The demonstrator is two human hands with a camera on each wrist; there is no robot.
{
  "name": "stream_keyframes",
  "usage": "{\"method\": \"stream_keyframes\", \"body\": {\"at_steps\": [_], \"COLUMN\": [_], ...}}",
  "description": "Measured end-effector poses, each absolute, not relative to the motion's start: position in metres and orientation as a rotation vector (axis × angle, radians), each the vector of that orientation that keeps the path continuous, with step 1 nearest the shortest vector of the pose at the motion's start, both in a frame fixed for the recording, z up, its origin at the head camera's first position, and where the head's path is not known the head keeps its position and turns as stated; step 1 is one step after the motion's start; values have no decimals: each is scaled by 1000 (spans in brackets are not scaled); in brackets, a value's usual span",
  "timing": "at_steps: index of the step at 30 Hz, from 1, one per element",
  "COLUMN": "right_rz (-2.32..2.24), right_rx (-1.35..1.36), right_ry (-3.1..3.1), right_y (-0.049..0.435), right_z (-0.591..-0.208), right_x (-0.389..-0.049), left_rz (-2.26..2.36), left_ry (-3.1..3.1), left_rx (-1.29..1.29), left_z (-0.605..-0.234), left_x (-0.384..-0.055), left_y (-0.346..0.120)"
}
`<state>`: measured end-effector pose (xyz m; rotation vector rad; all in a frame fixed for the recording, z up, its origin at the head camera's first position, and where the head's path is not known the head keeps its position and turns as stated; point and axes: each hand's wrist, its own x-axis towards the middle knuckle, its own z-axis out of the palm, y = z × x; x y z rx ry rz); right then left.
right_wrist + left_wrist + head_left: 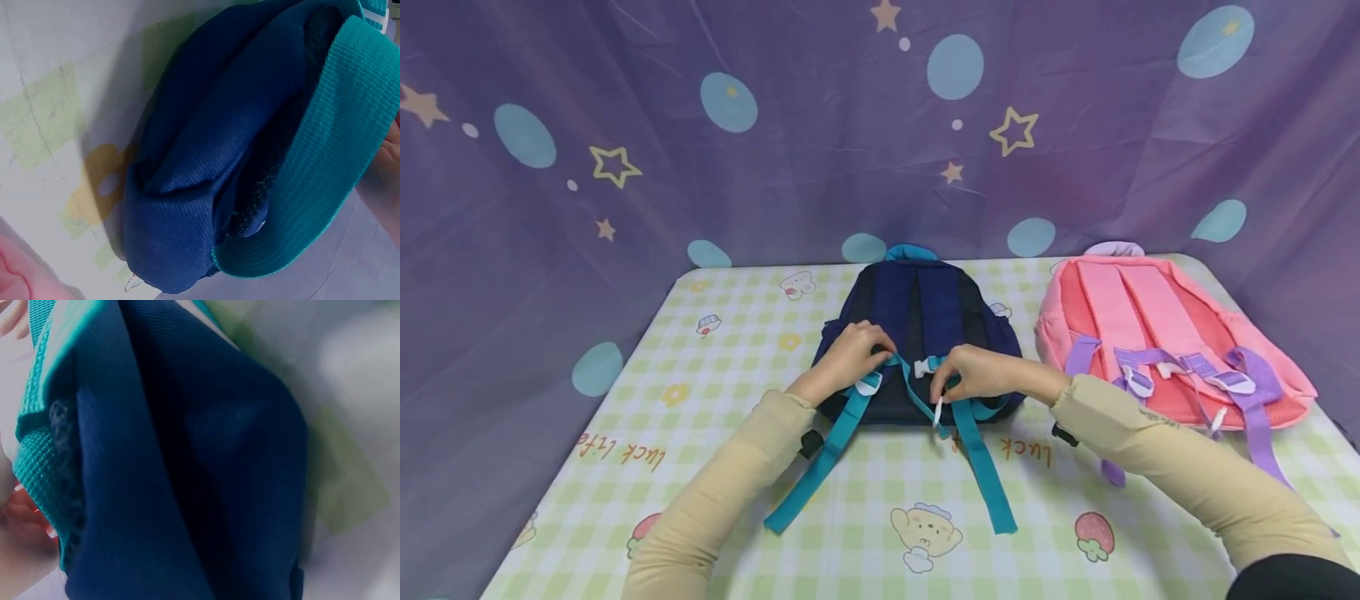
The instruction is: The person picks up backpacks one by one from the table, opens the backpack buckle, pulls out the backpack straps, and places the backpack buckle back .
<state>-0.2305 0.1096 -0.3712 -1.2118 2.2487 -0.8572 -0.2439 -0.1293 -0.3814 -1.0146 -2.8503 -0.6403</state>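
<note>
A navy backpack (898, 308) lies with its shoulder straps up on the table. My left hand (853, 354) pinches one end of a thin teal chest strap (912, 390) by the left shoulder strap. My right hand (972, 372) pinches a white plastic buckle piece (937, 412) near the strap's other end. Another white buckle (921, 367) sits on the right shoulder strap, just beside the right fingers. In the left wrist view, the navy side (187, 456) hides most of the hand. Teal webbing (331, 144) loops before the right wrist camera.
To the right lies a pink backpack (1138, 308) with purple straps (1258, 433), partly behind my right forearm. Two loose teal strap tails (820, 475) hang towards me over the checked tablecloth (737, 367). A purple curtain (820, 183) stands behind the table.
</note>
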Motion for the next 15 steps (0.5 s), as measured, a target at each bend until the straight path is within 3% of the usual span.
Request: {"method": "stream_keyframes", "body": {"at_steps": [15], "right_rz": [-1047], "right_rx": [-1210], "right_ry": [2372], "right_y": [128], "right_z": [-366], "right_x": [-219], "left_rz": [-683], "left_ry": [-2760], "left_rx": [-1019], "left_z": [-376], "left_x": [-228], "left_y": [-138]}}
